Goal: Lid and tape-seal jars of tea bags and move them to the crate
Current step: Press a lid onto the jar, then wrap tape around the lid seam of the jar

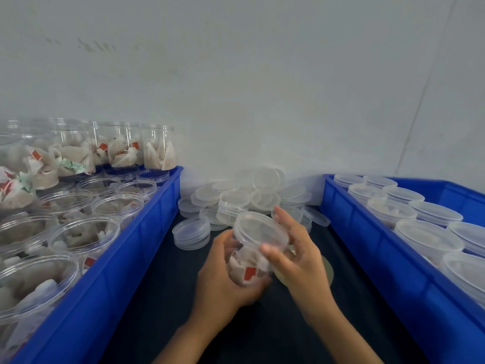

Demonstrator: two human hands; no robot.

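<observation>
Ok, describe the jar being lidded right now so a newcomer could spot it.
Between the two blue crates, over the dark table, both hands hold one jar of tea bags. Unlike the crated jars, it is tilted in mid-air, the left hand around its body, the right hand at its lid.

A pale wall (236, 74) rises behind the dark tabletop (162, 285).

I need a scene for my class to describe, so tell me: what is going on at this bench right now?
A person holds a clear jar of tea bags over a dark mat. The left hand grips the jar's body, while the right hand holds the lid on top. The blue crate on the left holds open, unlidded jars; the blue crate on the right holds lidded ones. Spare lids are heaped against the wall between them.
</observation>
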